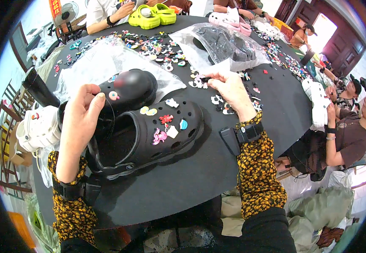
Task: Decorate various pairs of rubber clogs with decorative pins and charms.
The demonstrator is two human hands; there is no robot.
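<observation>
A black clog lies in front of me with several colourful charms on its upper. Behind it sits a second black clog, bearing a round pink charm. My left hand is closed above the clogs' heel ends, thumb against forefinger. A thin dark curved line runs beside its fingertips; what it grips I cannot make out. Over the table to the right, my right hand pinches a small dark piece between thumb and forefinger, close to loose black-and-white charms.
Clear plastic bags lie behind the clogs, one holding black items. Scattered charms cover the table's far part. White clogs stand at left beside a black cylinder. Co-workers handle lime clogs, pink clogs and white clogs.
</observation>
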